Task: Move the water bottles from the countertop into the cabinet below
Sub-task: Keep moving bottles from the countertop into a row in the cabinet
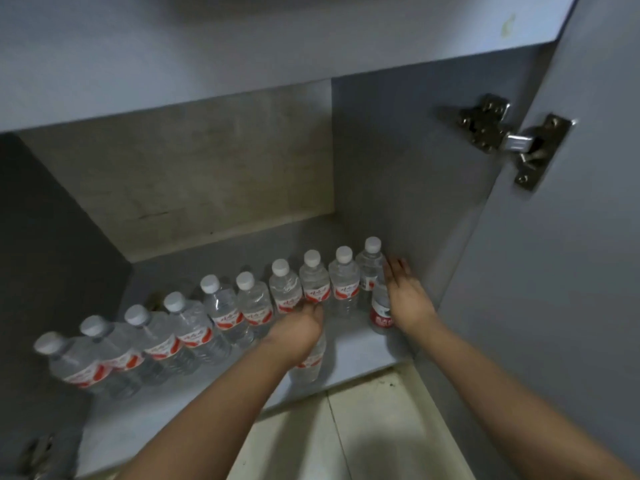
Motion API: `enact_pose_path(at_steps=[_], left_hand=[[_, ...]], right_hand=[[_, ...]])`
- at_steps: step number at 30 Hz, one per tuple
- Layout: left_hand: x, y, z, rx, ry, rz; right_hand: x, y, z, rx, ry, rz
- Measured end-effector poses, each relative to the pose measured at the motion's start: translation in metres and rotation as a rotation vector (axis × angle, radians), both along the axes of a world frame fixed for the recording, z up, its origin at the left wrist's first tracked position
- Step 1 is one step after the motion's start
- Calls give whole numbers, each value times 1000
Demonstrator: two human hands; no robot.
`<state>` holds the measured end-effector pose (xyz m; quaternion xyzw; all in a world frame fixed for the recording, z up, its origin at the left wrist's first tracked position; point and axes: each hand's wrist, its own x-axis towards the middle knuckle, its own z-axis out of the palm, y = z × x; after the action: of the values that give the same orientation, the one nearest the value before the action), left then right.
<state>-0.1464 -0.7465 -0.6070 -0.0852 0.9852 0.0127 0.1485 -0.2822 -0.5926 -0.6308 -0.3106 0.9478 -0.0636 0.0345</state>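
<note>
Bottles upright on cabinet floor [360,344]. Left hand [298,329] grips a bottle [308,362] from above; right hand [405,292], fingers straight, presses the red-label bottle [381,313] just left of it.

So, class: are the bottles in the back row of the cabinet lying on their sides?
No, the back row of bottles stands upright on the cabinet floor, white caps on top.

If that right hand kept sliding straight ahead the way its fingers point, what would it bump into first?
Probably the cabinet's right side wall, just beyond the fingertips of the right hand, near the last bottle in the row. Depth is hard to judge here.
</note>
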Motion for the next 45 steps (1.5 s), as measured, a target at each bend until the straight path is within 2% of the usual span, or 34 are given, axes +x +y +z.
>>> enact_pose_path(at_steps=[10, 15, 18, 22, 27, 29, 31, 33, 37, 41, 45], left_hand=[[-69, 44, -3, -90, 349, -45], [-100, 44, -13, 153, 504, 10], [-107, 38, -26, 107, 461, 5], [-111, 38, -37, 124, 279, -23], [-104, 33, -30, 101, 246, -58], [-89, 30, -24, 34, 328, -60], [-65, 25, -11, 23, 383, 8], [-31, 17, 3, 62, 248, 115], [49, 15, 44, 129, 15, 299], [130, 30, 95, 185, -123, 462], [203, 42, 162, 238, -193, 645]], right_hand=[[-12, 7, -7, -109, -143, 75], [-14, 11, -5, -162, -188, 119], [-16, 13, -8, -172, -196, 110], [-14, 9, -12, -174, -184, 94], [-14, 10, -4, -120, -179, 84], [-11, 6, 4, -84, -180, 89], [-3, 0, 16, -67, -198, 73], [12, -5, 38, -36, -210, 75], [66, -19, 92, -40, -72, 159], [126, -20, 140, 143, -312, 261], [181, -23, 197, 255, -377, 404]])
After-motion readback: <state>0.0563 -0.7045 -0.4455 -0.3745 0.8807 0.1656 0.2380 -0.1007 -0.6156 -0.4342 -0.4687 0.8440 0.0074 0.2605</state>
